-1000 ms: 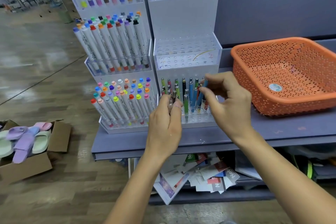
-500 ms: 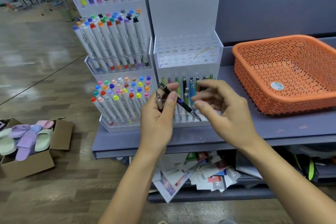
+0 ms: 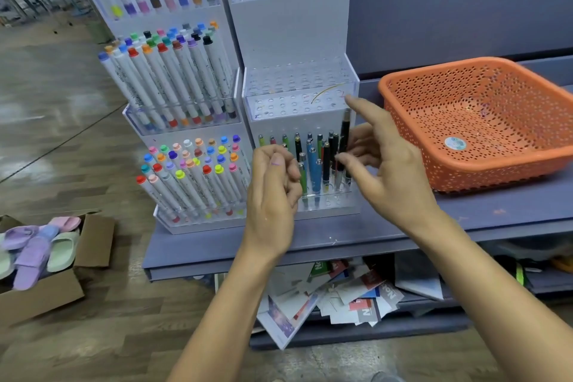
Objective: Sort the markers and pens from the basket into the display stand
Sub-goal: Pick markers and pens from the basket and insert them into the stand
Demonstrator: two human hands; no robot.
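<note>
The white display stand has a marker side (image 3: 235, 49) full of coloured-cap markers (image 3: 192, 170) and a pen side (image 3: 294, 34). Several pens (image 3: 313, 164) stand upright in the pen side's lowest tier. My right hand (image 3: 387, 177) pinches a black pen (image 3: 344, 136) upright between thumb and middle finger at the right end of that tier, with the index finger pointing up. My left hand (image 3: 273, 189) hovers in front of the tier's left part, fingers curled, and nothing shows in it. The orange basket (image 3: 496, 166) sits to the right and looks empty.
The stand and basket rest on a grey shelf (image 3: 341, 236). The two upper pen tiers (image 3: 297, 99) hold no pens. Loose booklets (image 3: 341, 295) lie on the lower shelf. A cardboard box of slippers (image 3: 37, 251) sits on the wooden floor at left.
The black pen went from my left hand to my right hand and now stands upright at the right end of the lower pen tier. My left hand has curled and drawn back.
</note>
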